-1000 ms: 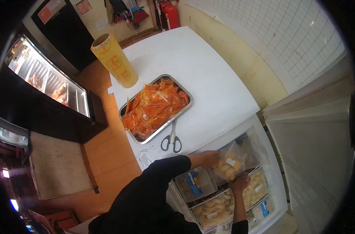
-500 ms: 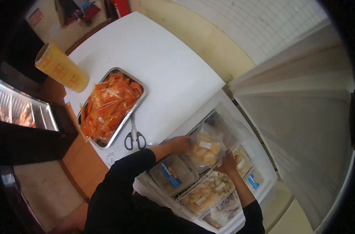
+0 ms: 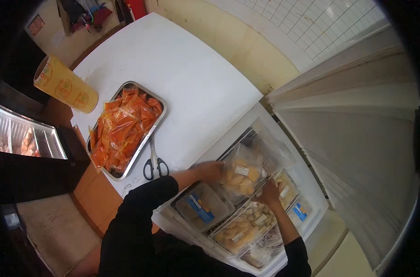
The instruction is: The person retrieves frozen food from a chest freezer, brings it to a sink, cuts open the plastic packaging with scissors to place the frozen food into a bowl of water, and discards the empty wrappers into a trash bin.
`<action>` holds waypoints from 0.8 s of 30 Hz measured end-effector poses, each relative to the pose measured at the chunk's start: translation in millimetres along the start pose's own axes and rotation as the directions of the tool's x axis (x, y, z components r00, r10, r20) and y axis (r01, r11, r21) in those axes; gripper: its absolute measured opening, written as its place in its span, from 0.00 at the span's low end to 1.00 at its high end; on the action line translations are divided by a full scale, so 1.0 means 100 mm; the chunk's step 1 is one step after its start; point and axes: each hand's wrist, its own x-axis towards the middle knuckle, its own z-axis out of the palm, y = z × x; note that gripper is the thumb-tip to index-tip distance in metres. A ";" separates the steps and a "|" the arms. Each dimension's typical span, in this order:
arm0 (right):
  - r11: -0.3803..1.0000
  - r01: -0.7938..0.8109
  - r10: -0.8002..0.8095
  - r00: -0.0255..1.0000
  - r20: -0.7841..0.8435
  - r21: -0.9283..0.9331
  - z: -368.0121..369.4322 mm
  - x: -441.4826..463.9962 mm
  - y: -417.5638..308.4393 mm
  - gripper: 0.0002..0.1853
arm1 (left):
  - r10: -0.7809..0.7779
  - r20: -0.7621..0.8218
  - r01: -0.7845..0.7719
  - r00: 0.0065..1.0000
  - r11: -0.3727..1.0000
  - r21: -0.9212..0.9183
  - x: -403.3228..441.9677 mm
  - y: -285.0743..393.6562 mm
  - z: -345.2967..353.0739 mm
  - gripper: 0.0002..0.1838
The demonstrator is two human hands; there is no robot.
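A clear bag of yellowish pieces with a white label (image 3: 243, 174) is over the open chest freezer (image 3: 214, 147). My left hand (image 3: 211, 171) holds the bag's left side, its fingertips partly hidden by the plastic. At the lower right edge of the bag is my right hand (image 3: 269, 192), fingers bent against it. Below the hands, wire baskets hold more labelled bags of pale pieces (image 3: 237, 234). A lidded plastic container with a blue label (image 3: 201, 207) sits left of the bag. Another cloudy bag (image 3: 273, 150) lies just beyond it.
On the white table (image 3: 191, 83) are a metal tray (image 3: 161, 115) of bagged orange food (image 3: 124, 122), black-handled scissors (image 3: 155, 164) and an upright yellow roll (image 3: 69, 87). The raised freezer lid (image 3: 348, 138) stands at the right. A lit display fridge (image 3: 27, 136) is far left.
The view has swung, so the table and tray appear farther left. The labelled bag has settled lower over the freezer, with both hands still at it.
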 end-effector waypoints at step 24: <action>0.994 0.094 -0.082 0.978 -0.192 0.053 -0.29 -0.41 -0.03 0.32 | 0.033 0.040 -0.040 0.999 0.985 0.169 0.02 -0.02 0.12 0.14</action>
